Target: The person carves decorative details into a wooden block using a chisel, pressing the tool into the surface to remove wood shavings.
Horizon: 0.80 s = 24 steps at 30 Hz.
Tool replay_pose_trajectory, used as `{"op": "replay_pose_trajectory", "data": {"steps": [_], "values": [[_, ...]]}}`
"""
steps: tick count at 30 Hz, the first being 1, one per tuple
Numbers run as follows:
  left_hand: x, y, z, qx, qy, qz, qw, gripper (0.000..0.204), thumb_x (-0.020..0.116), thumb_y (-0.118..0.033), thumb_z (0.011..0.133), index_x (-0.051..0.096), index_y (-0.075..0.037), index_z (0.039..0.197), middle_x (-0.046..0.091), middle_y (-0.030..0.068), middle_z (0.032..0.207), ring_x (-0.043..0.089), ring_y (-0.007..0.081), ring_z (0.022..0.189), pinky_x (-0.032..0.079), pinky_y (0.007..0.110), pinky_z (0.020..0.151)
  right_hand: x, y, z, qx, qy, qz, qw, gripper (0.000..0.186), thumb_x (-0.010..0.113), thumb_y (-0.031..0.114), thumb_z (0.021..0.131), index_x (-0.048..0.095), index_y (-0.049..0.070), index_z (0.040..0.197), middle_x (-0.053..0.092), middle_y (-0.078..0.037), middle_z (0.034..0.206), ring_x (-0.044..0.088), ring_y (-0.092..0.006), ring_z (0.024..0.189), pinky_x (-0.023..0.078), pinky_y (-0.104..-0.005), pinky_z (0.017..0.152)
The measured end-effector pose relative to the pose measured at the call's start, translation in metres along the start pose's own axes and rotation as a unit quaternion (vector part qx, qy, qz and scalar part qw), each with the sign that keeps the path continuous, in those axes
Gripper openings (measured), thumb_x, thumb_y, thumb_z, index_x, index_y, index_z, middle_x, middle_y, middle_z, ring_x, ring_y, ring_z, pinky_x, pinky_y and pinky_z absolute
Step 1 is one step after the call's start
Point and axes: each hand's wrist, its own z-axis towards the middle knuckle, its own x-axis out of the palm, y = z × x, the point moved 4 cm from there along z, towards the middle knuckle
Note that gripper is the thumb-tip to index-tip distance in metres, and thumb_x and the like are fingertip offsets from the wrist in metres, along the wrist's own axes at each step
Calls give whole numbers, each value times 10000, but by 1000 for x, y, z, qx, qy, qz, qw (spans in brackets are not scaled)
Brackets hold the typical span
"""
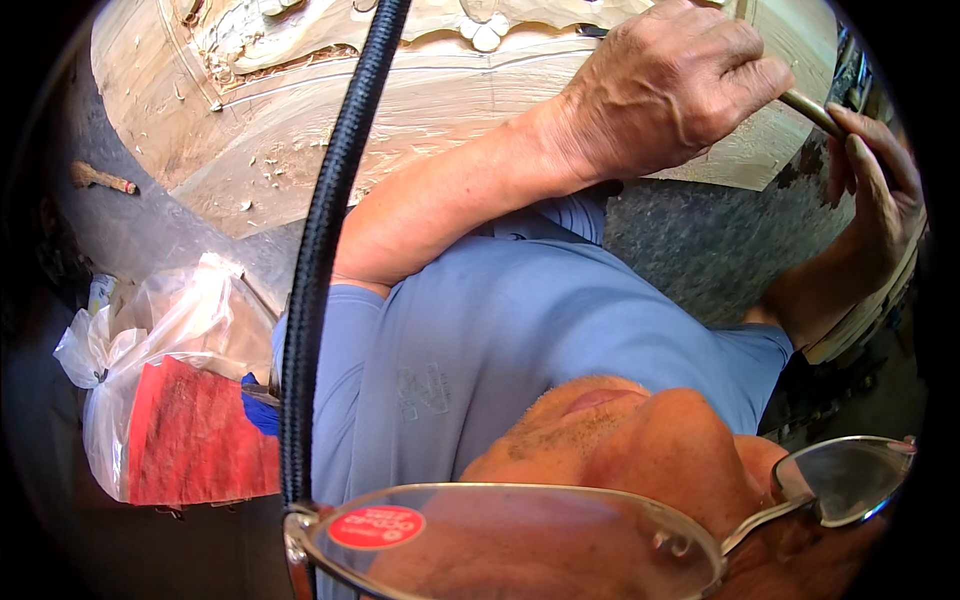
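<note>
My left hand (680, 90) is closed in a fist round a slim rod-like tool (812, 113), above the right part of a carved wooden panel (300, 150). The tool's working end is hidden by the fist, so its exact kind does not show. At the rod's other end, the fingertips of my right hand (880, 180) close on it, beyond the panel's right edge. Pale relief work covers the panel's far side, with a small carved flower (486, 33) and a pencil-like curved line below it.
Wood chips (247, 205) lie scattered on the panel. A short wooden-handled tool (103, 178) rests on the grey surface at left. Below it are a knotted clear plastic bag (110, 350) and a red cloth-like piece (200, 430). A black braided cable (335, 200) crosses the view.
</note>
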Motion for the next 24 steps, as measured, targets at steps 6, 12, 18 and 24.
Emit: {"op": "replay_pose_trajectory", "data": {"steps": [6, 12, 18, 24], "values": [[33, 14, -25, -9, 54, 62, 997, 393, 624, -70, 837, 650, 84, 1198, 608, 176, 1013, 621, 300, 900, 514, 387, 773, -2, -17, 19, 11, 13, 45, 999, 272, 616, 186, 1049, 736, 45, 1247, 709, -55, 874, 514, -41, 580, 341, -200, 529], [-11, -2, 11, -50, 34, -14, 998, 379, 608, -80, 851, 631, 89, 1189, 592, 173, 990, 607, 300, 890, 504, 387, 763, -1, -22, 5, 59, -55, 62, 995, 257, 649, 181, 1024, 751, 38, 1211, 750, -72, 937, 533, -33, 591, 364, -184, 536], [-19, 1, 9, -82, 38, 24, 996, 378, 597, -77, 858, 627, 85, 1197, 594, 180, 995, 606, 304, 868, 501, 388, 749, 14, -24, 27, 24, -83, 96, 992, 251, 651, 171, 1015, 756, 48, 1206, 753, -72, 939, 546, -34, 612, 368, -185, 543], [-20, 3, 10, -77, 50, 72, 993, 360, 597, -69, 858, 639, 84, 1181, 610, 185, 1003, 605, 299, 825, 499, 388, 718, 4, -35, 41, -26, 35, 94, 995, 267, 632, 166, 1019, 745, 34, 1222, 730, -64, 895, 535, -56, 628, 376, -196, 589]]}}
